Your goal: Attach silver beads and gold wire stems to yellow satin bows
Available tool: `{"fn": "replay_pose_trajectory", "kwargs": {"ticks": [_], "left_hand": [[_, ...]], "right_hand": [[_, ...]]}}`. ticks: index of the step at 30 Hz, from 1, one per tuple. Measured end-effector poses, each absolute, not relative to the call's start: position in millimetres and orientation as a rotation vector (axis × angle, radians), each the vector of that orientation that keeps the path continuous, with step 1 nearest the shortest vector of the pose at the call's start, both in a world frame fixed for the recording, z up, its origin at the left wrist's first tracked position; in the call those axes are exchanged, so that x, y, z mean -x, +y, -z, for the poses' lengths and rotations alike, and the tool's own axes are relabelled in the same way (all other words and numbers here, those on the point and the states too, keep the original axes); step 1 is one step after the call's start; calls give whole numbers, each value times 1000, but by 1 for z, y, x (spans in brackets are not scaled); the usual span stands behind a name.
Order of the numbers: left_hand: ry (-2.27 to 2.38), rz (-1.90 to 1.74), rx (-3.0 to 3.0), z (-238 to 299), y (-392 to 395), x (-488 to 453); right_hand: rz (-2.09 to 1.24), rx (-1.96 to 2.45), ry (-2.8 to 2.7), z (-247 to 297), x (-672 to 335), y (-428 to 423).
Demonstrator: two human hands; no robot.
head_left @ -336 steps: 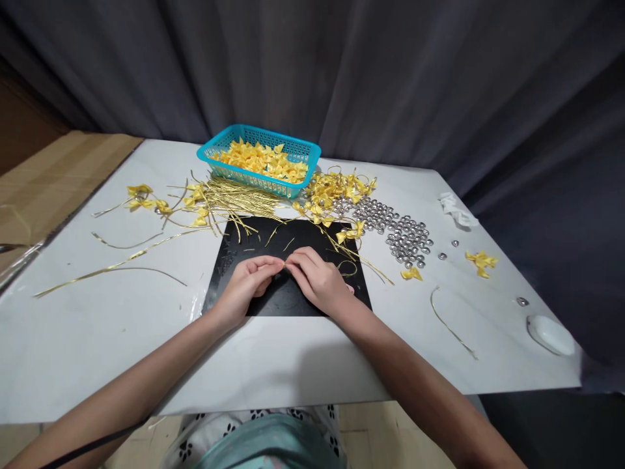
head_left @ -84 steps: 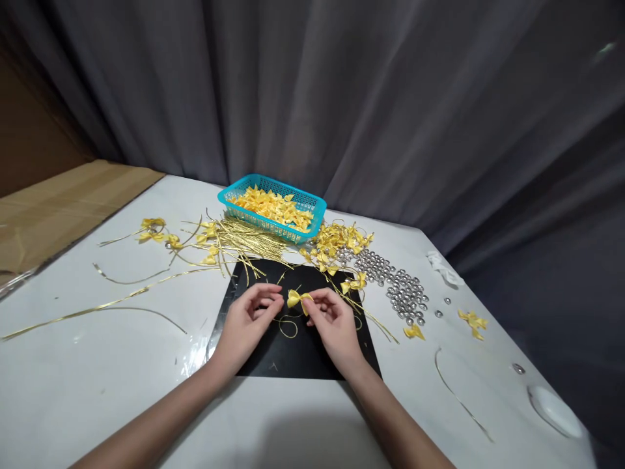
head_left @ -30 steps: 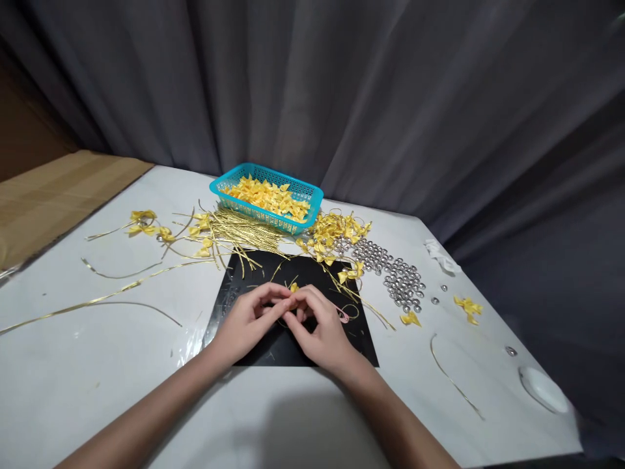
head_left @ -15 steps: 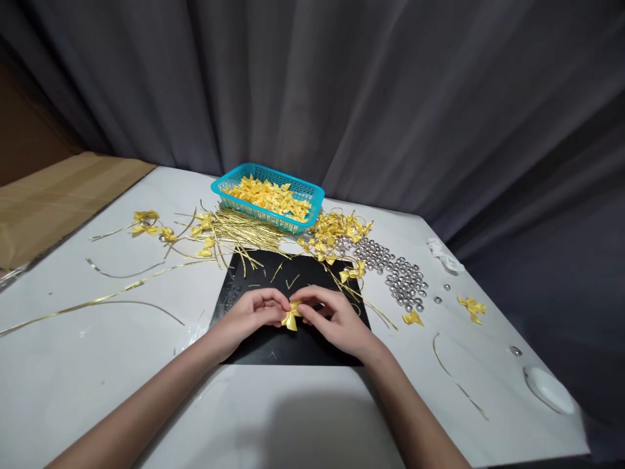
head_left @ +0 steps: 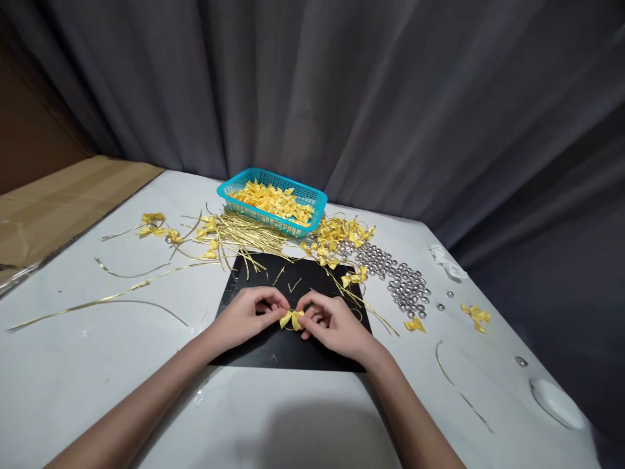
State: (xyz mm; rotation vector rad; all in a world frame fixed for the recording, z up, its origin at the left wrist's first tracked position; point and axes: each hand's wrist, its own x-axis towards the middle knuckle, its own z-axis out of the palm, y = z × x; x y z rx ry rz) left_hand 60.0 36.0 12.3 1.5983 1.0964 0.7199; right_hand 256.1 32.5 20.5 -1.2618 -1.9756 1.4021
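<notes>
Between my two hands is a small yellow ribbon bow (head_left: 291,320), held over a black mat (head_left: 254,352). My left hand (head_left: 250,317) pinches the bow's left side between thumb and fingertips. On its right side, the thumb and fingers of my right hand (head_left: 333,324) are closed in a pinch too. The bow's two tails spread downward, and a thin gold loop shows just below it. Short gold wire scraps (head_left: 294,285) lie on the mat beyond my fingers.
Behind the mat stands a blue basket (head_left: 319,207) of yellow bows. A bundle of gold wire ties (head_left: 251,233) lies before it. Right of that are a pile of bows (head_left: 342,234) and many silver beads (head_left: 409,288). A white oval object (head_left: 556,402) sits near the right edge.
The bow has turned in my fingers, so that both tails now spread evenly. My hands stay at nearly the same spot, and the view has shifted slightly.
</notes>
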Motion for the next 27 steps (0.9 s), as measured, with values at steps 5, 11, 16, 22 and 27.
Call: {"fn": "replay_pose_trajectory", "kwargs": {"ticks": [5,11,16,22,27], "left_hand": [[1072,-660,-2002,-12,34,-57],[1083,-493,-2435,-11,32,-52],[1118,-388,-2549,-11,33,-54],[1176,-318,-2618,-12,30,-58],[1185,-347,-2598,-13,30,-57]], "right_hand": [[-1276,1361,-2125,-21,-252,31],[-1102,1304,-2207,-22,-251,32],[-1049,1349,-2254,-19,-252,33],[-956,1329,-2331,-21,-252,34],[-945,1279,-2325,-20,-253,34]]}}
